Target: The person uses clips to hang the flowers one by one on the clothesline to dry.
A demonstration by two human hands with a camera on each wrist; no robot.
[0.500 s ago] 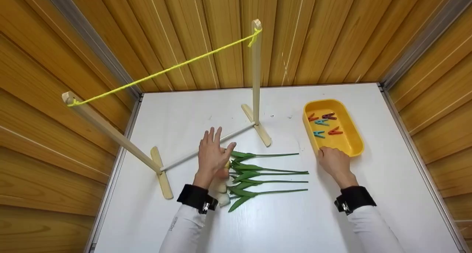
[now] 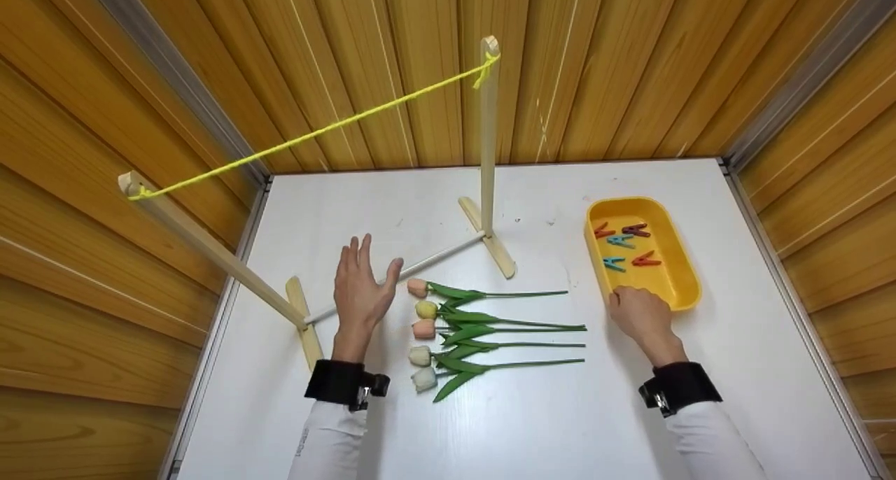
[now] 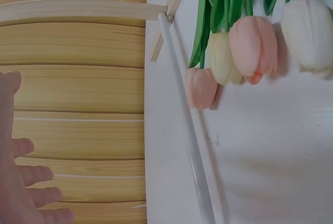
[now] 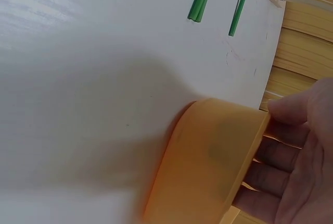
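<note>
My left hand [image 2: 360, 291] hovers over the white crossbar with its fingers straight and spread, holding nothing. To its right lies a row of several tulips: pink [image 2: 423, 329], yellow [image 2: 425, 310] and white [image 2: 420, 356], blooms to the left and green stems to the right. My right hand [image 2: 642, 319] grips the near end of a yellow plastic tray [image 2: 675, 270]. In the right wrist view the thumb lies at the tray's rim and the curled fingers reach over its edge. Inside the tray lie several small clothespins [image 2: 621, 241] in red, light blue and dark purple.
A wooden stand has two upright posts [image 2: 488, 144] with a yellow string [image 2: 315, 137] tied between their tops. A white crossbar [image 2: 441, 256] joins its feet. Wood-patterned panels [image 2: 595, 67] close off the back and sides of the white table [image 2: 518, 424].
My left hand has moved left, away from the tulips, uncovering their blooms. The yellow tray has shifted slightly right and nearer to me, with my right hand on its near end.
</note>
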